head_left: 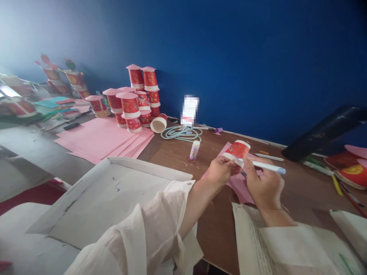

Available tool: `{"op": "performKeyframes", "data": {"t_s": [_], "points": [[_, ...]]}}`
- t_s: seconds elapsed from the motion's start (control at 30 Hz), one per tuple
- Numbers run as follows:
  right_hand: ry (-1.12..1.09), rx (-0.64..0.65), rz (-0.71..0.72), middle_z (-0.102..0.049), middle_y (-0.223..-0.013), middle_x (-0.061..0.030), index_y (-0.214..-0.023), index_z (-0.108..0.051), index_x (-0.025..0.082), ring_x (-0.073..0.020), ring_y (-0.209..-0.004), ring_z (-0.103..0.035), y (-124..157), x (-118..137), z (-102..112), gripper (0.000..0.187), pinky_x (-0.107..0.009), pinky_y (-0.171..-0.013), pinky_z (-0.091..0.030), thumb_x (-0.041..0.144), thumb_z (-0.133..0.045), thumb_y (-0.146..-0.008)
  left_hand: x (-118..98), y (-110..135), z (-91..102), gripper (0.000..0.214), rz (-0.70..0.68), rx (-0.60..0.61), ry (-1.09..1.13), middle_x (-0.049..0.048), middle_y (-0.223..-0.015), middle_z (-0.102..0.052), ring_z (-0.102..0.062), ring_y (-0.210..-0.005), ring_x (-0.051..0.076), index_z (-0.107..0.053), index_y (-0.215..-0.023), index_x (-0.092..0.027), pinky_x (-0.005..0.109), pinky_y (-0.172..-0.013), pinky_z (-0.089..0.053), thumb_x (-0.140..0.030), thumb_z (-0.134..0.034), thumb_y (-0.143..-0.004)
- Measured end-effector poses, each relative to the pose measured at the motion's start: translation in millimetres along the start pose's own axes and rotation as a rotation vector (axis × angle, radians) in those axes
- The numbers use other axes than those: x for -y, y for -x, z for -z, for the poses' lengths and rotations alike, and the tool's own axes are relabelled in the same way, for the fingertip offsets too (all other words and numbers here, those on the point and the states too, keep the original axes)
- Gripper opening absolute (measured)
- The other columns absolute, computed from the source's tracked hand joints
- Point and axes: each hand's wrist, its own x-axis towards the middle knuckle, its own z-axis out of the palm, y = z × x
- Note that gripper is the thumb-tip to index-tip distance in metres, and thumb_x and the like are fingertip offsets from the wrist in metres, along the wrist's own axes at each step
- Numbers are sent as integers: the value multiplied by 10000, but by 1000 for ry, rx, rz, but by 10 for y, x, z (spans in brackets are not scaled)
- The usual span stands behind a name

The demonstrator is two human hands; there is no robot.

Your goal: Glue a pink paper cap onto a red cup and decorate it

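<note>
My left hand (221, 170) is closed on the rim end of a red paper cup (237, 148), which lies tilted with its base pointing away and up. In my right hand (265, 188) is a white marker (268, 166) with a pale blue end. Its other end is near the cup's pale rim, close to my left fingertips; whether it touches is hard to make out. Pink paper (240, 189) lies on the table beneath both hands. A small glue stick (194, 150) stands upright to the left of the cup.
Stacked red cups with pink paper tops (130, 104) stand against the blue wall, beside pink sheets (99, 138) and a coiled cable (181, 133). A white box lid (114, 191) lies at left. A black cylinder (321, 133) leans at right. Printed paper (249, 233) lies near me.
</note>
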Motion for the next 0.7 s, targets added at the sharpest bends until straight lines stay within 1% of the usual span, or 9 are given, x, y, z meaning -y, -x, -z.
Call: {"op": "performKeyframes", "data": {"t_s": [0.1, 0.17, 0.27, 0.4, 0.47, 0.6, 0.7], "points": [[-14, -3, 8, -758, -923, -103, -916, -717, 185, -241, -861, -714, -1, 0, -15, 249, -334, -758, -528, 408, -605, -931, -21, 28, -13, 203, 4, -8, -13, 41, -597, -636, -650, -598, 132, -580, -667, -107, 353, -821, -552, -96, -728, -807], [-13, 11, -12, -758, -924, -101, -928, -719, 186, -238, -848, -714, 4, 0, -14, 247, -332, -749, -529, 409, -610, -927, -33, 44, -21, 190, 9, -4, -27, 42, -605, -638, -648, -598, 122, -584, -676, -101, 342, -827, -552, -74, -680, -838], [-13, 17, -43, -758, -925, -100, -940, -719, 187, -229, -817, -711, 15, -2, 2, 258, -321, -721, -525, 423, -618, -920, -46, 61, -33, 190, 7, 0, -44, 44, -621, -647, -647, -609, 113, -579, -684, -107, 321, -832, -553, -73, -661, -852], [14, 11, -74, -759, -911, -95, -953, -720, 193, -229, -812, -709, 23, -8, 14, 285, -312, -700, -516, 456, -617, -915, -57, 76, -54, 219, 26, -40, -55, 40, -602, -639, -643, -588, 109, -557, -682, -120, 319, -818, -558, -48, -591, -885], [26, -2, -78, -760, -900, -87, -953, -719, 199, -225, -808, -708, 22, -3, 10, 288, -307, -699, -513, 465, -617, -914, -51, 79, -59, 226, 22, -41, -53, 37, -594, -633, -645, -585, 111, -558, -685, -123, 320, -812, -560, -32, -561, -892], [16, -18, -19, -759, -883, -83, -893, -709, 200, -214, -765, -703, 8, 30, -8, 309, -303, -678, -512, 489, -604, -914, -15, 63, -40, 201, -22, -17, -51, 21, -607, -636, -649, -600, 106, -563, -687, -133, 305, -817, -560, -52, -618, -863], [42, -27, -56, -754, -858, -90, -867, -698, 196, -219, -749, -700, -8, 55, -11, 334, -308, -660, -508, 505, -584, -919, 12, 38, -14, 172, -20, -7, -56, 23, -622, -656, -656, -607, 112, -569, -698, -136, 312, -817, -558, -80, -650, -839]]}}
